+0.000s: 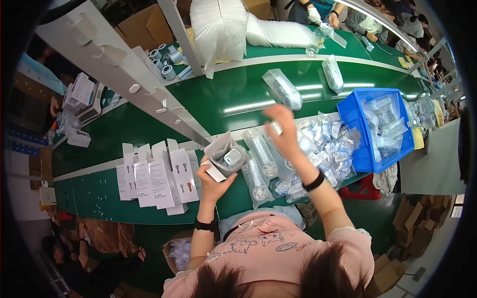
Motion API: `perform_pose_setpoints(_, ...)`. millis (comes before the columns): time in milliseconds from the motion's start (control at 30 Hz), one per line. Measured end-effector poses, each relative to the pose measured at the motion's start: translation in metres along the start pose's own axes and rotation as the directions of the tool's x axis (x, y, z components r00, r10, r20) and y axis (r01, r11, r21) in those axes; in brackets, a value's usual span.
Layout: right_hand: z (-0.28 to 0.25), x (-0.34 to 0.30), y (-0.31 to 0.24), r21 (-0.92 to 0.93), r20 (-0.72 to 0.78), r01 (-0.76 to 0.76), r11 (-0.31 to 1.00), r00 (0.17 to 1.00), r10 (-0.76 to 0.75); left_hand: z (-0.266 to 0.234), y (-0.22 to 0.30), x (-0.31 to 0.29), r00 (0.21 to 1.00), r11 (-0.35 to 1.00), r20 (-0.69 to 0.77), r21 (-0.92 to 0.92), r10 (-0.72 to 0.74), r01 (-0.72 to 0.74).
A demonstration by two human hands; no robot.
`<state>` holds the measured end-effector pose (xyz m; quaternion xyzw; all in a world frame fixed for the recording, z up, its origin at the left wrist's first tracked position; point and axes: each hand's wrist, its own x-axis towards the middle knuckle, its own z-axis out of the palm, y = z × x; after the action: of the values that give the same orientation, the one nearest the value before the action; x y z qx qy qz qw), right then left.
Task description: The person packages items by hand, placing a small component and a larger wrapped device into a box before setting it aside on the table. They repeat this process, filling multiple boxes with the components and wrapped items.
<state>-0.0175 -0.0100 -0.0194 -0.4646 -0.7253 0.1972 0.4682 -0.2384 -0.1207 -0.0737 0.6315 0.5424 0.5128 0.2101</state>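
Observation:
My left hand (214, 189) is wrapped round an open white carton (217, 174), tilted with its flaps up. Inside it shows a white-topped item (232, 157) in clear wrapping; its lower part is hidden. Above the bench, my right hand (284, 130) is smeared by motion, thumb and fingers apart, with nothing visible in it. Beneath and beside that hand lie bubble-wrapped cylindrical items (259, 154) and a heap of small clear packets (323, 151). Several white printed boxes (164, 181) lie overlapping to the left of my left hand.
A blue bin (352, 107) of bagged items stands at the right. Two bubble-wrapped packages (282, 88) lie on the green belt (213, 107) ahead. A slanted metal post (124, 74) rises at the left. Bubble wrap (218, 30) sits at the far side, near a co-worker's gloved hand (314, 16).

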Motion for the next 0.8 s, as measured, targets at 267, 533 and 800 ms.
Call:
perform_pose_setpoints(267,0.007,0.068,0.181,-0.727,0.048,-0.435,0.531,0.739,0.672,0.003,-0.041,-0.025,0.994,0.994,0.0,0.024,-0.107,0.107)
perform_pose_setpoints(533,-0.047,0.038,0.183,-0.715,0.548,0.074,0.695,0.678,0.491,-0.017,-0.038,-0.041,0.953,0.953,-0.066,0.053,-0.295,0.298)
perform_pose_setpoints(800,-0.16,-0.061,0.249,-0.619,-0.067,-0.561,0.55,0.736,0.674,-0.004,-0.045,-0.046,0.979,0.979,-0.055,0.034,-0.197,0.199)
